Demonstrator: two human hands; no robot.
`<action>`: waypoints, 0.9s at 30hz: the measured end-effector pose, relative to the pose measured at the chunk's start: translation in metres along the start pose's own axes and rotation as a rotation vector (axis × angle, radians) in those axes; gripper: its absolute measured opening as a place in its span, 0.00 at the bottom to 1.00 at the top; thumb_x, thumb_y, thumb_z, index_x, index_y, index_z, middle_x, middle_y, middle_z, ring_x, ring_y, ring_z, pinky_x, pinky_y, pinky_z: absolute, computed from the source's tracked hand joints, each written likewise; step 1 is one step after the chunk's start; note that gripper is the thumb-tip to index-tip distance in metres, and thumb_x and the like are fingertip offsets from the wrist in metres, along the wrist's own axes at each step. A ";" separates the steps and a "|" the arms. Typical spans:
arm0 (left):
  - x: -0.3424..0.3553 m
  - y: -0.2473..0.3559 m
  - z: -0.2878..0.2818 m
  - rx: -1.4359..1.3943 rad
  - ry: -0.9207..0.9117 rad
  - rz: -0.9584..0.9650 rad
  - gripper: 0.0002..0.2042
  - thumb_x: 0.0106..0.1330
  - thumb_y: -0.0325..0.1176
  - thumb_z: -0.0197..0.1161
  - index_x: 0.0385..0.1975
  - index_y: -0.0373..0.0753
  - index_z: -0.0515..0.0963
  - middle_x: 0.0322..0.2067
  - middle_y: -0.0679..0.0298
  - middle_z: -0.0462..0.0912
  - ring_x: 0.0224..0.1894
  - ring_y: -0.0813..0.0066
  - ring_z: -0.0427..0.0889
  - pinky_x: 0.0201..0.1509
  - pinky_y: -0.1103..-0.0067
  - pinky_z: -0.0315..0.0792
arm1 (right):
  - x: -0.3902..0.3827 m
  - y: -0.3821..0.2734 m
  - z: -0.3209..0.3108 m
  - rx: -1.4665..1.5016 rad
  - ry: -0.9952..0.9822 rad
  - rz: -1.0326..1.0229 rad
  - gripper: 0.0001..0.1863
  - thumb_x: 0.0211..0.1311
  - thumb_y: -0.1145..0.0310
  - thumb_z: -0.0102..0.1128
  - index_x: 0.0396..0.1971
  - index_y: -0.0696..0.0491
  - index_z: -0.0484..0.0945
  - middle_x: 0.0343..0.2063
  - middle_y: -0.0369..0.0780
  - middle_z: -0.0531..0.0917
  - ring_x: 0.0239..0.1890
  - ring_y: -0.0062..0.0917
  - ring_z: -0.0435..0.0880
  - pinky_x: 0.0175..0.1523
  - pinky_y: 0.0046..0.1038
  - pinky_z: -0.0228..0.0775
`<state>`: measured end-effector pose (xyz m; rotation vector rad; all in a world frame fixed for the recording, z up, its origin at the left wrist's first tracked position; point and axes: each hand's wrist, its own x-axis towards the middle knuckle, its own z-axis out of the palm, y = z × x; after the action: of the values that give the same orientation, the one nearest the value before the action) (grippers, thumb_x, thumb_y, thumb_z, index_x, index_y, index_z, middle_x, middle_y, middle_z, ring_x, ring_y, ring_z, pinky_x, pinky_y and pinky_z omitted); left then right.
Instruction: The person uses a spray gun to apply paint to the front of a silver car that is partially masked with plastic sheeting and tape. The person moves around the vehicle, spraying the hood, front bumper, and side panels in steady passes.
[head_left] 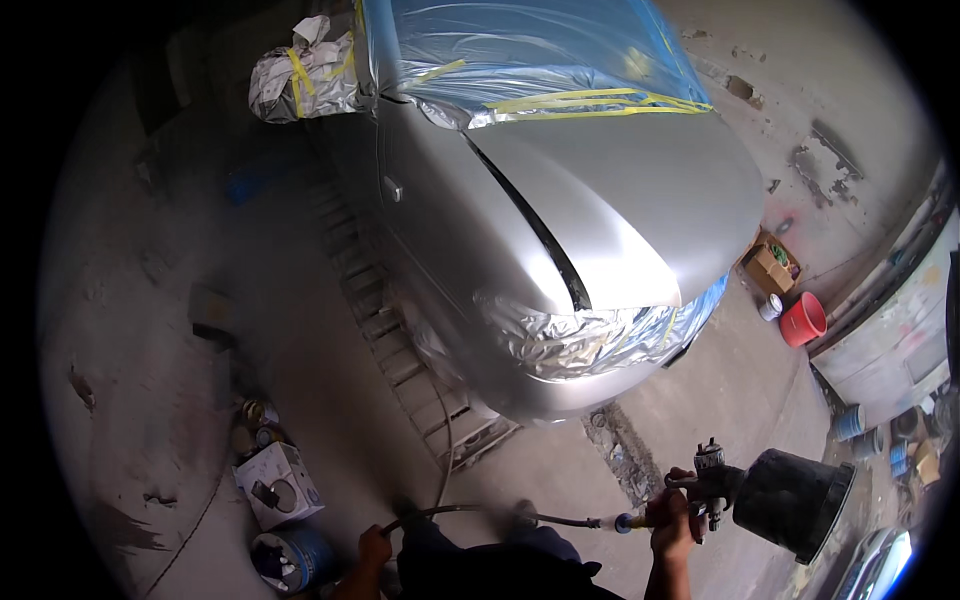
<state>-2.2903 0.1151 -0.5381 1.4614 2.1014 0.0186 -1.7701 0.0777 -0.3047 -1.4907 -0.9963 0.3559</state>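
My right hand (675, 518) is wrapped round the handle of a spray gun (708, 482), whose large black paint cup (790, 502) points off to the right. From the gun's handle an air hose (470, 508) runs left across my body. My left hand (375, 547) is closed at the hose's left bend. Ahead of me stands a silver-grey car (600, 190), its windscreen covered in blue masking film (530, 45) edged with yellow tape. Silvery film wraps the headlight area. Paper and yellow tape cover the side mirror (305, 80).
A ladder-like metal frame (400, 365) lies along the car's left side. Lower left are a white box (280, 485) and a blue tin (292, 560). On the right stand a red bucket (803, 320), a cardboard box (772, 265) and several cans (868, 442).
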 end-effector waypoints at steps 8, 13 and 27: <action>0.144 -0.063 -0.038 0.211 -0.420 0.284 0.15 0.57 0.41 0.61 0.35 0.35 0.79 0.34 0.47 0.80 0.40 0.49 0.79 0.45 0.63 0.72 | -0.068 -0.095 0.125 0.219 0.379 0.336 0.22 0.60 0.61 0.56 0.49 0.58 0.68 0.19 0.37 0.76 0.17 0.17 0.73 0.22 0.19 0.64; 0.192 -0.071 -0.075 0.346 -0.616 0.184 0.22 0.56 0.48 0.62 0.37 0.31 0.79 0.40 0.45 0.79 0.46 0.50 0.78 0.50 0.66 0.71 | -0.114 -0.135 0.177 0.110 0.473 0.383 0.24 0.63 0.56 0.54 0.51 0.57 0.68 0.24 0.37 0.78 0.24 0.14 0.72 0.30 0.18 0.64; 0.183 -0.113 -0.105 0.562 -0.586 0.427 0.19 0.58 0.45 0.58 0.38 0.33 0.78 0.36 0.44 0.79 0.43 0.46 0.77 0.47 0.63 0.71 | -0.232 -0.090 0.235 0.055 0.539 0.600 0.14 0.63 0.66 0.54 0.45 0.57 0.74 0.26 0.34 0.79 0.25 0.13 0.73 0.31 0.18 0.66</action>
<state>-2.4790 0.2595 -0.5679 1.9151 1.3427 -0.7916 -2.1088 0.0481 -0.3462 -1.6918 -0.1002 0.3694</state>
